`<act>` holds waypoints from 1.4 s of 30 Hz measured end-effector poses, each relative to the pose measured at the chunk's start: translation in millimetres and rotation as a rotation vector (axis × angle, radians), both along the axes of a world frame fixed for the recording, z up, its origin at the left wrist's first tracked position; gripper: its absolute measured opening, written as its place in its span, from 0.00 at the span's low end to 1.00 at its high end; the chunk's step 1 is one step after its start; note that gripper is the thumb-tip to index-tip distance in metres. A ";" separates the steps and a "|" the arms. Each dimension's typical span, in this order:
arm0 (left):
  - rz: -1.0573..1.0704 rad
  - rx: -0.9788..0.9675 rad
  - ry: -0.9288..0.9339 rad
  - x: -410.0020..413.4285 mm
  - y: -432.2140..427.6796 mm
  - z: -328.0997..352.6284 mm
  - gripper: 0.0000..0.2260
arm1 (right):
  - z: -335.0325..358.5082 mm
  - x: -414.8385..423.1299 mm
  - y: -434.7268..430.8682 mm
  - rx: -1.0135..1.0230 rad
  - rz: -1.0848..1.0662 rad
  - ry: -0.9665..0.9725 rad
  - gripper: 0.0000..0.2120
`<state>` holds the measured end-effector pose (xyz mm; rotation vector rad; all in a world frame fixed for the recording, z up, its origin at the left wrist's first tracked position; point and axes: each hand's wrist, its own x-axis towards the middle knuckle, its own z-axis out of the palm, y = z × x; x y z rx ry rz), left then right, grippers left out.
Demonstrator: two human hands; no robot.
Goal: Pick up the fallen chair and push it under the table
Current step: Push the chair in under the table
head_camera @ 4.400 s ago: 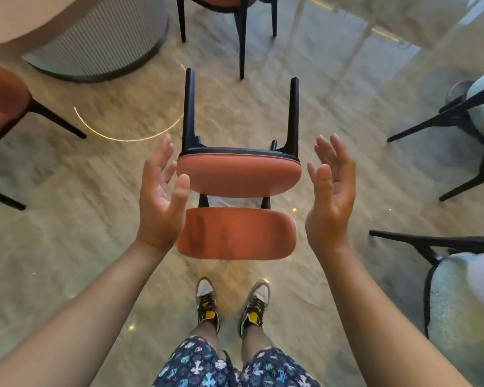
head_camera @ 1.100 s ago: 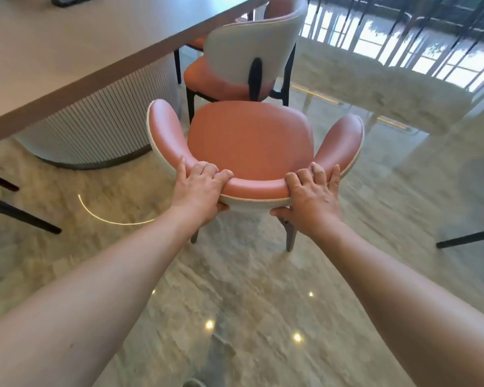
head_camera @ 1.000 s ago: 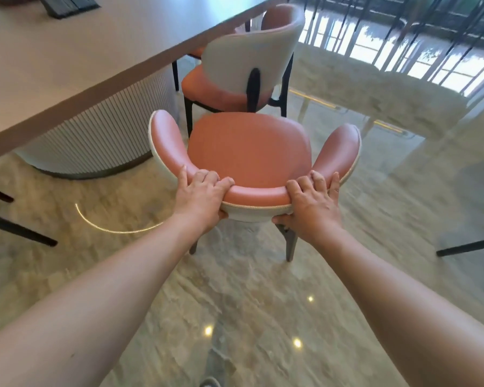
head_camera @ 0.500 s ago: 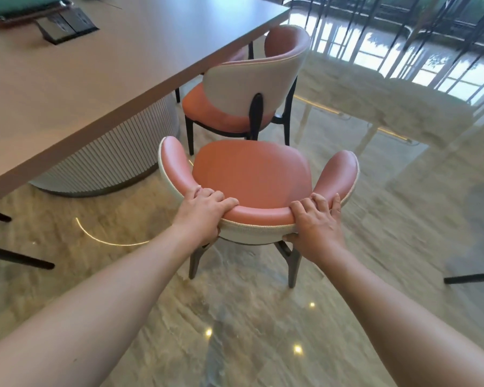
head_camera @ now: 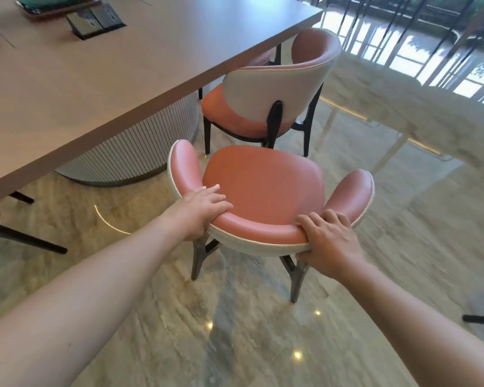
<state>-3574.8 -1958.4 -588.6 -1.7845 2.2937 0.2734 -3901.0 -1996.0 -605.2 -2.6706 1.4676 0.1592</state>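
Note:
The orange chair [head_camera: 263,185] stands upright on its dark legs on the marble floor, its curved backrest toward me. My left hand [head_camera: 200,209] grips the top of the backrest on the left. My right hand [head_camera: 329,241] grips it on the right, thumb under the white outer shell. The long beige table [head_camera: 118,68] fills the upper left; its near edge runs diagonally just left of the chair. The chair sits outside the table edge, angled to it, its seat pointing along the table.
A second orange chair [head_camera: 274,88] with a white back stands tucked at the table just beyond. The ribbed table base [head_camera: 140,152] lies left of the seat. Another chair's dark legs [head_camera: 25,238] show at far left, and one leg [head_camera: 481,319] at far right.
The chair went from lying on the floor to upright, with both hands on its backrest. Over the last second my hands have spread apart along the backrest, and more tabletop has come into view.

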 end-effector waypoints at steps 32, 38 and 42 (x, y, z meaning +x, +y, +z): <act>0.236 -0.065 -0.238 12.0 154.9 4.1 0.15 | 4.4 52.1 44.7 0.006 0.452 0.067 0.17; 0.357 -0.062 -0.216 27.5 193.0 18.5 0.14 | 16.9 89.5 46.1 0.007 0.582 0.068 0.18; 0.456 -0.045 -0.177 37.8 217.8 26.2 0.13 | 24.8 119.0 45.5 0.021 0.653 0.075 0.19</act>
